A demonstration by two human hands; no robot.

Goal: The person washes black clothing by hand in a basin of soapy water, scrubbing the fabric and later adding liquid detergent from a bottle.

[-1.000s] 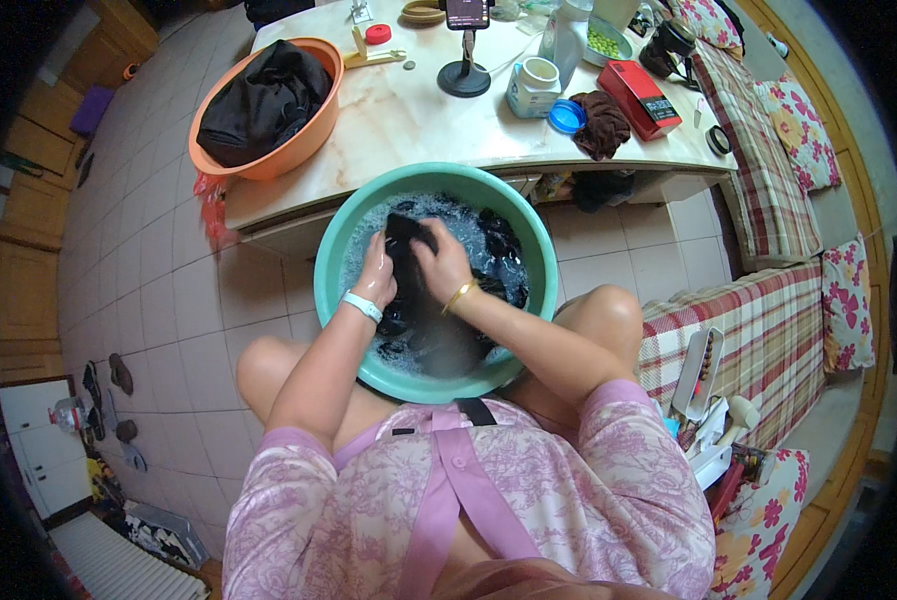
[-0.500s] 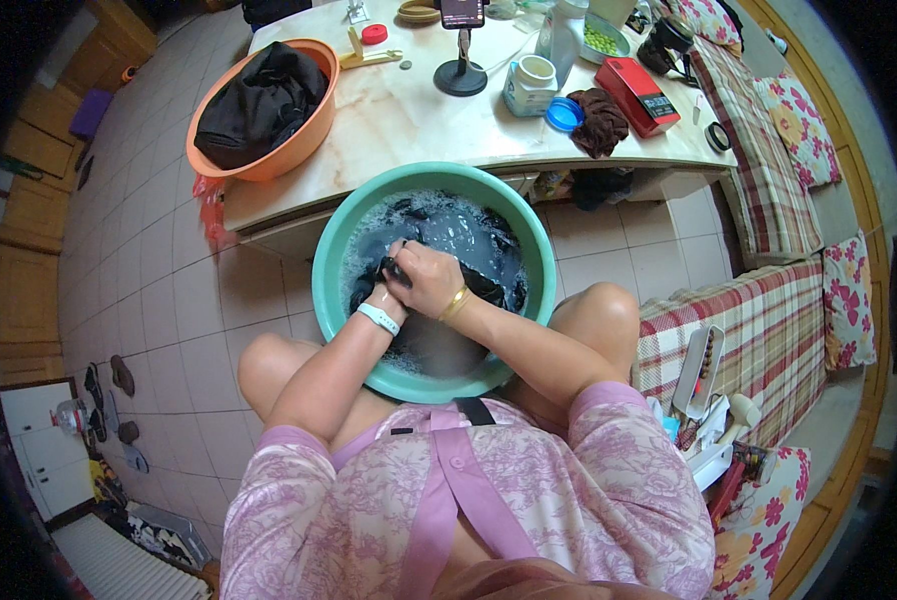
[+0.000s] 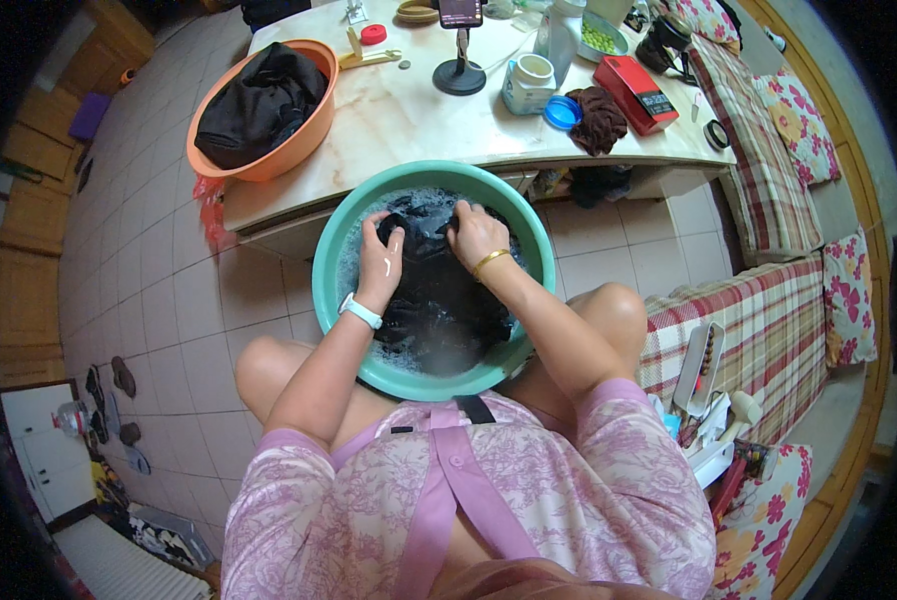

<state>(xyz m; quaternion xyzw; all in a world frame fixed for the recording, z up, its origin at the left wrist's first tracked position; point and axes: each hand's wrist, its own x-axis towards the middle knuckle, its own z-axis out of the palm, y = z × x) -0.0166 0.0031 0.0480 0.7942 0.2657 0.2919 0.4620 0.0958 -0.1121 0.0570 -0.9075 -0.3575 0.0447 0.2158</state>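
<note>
A teal wash basin (image 3: 331, 290) sits on the floor between my knees, filled with soapy water and a black garment (image 3: 439, 300). My left hand (image 3: 381, 262), with a white band on its wrist, grips the wet black cloth at the basin's left side. Just to the right, my right hand (image 3: 476, 235), wearing a gold bangle, clutches a bunch of the same garment near the far rim. Both hands press the cloth down in the suds.
A low marble-topped table (image 3: 419, 120) stands right behind the basin. It carries an orange basin (image 3: 299, 150) of dark clothes, a phone on a stand (image 3: 460, 50), a white jar (image 3: 527, 85), a red box (image 3: 636, 93) and a brown cloth (image 3: 601, 118). A checked cushioned bench (image 3: 769, 300) runs along the right.
Both hands have shifted toward the far rim of the basin and spread slightly apart, dragging the black garment with them through the suds.
</note>
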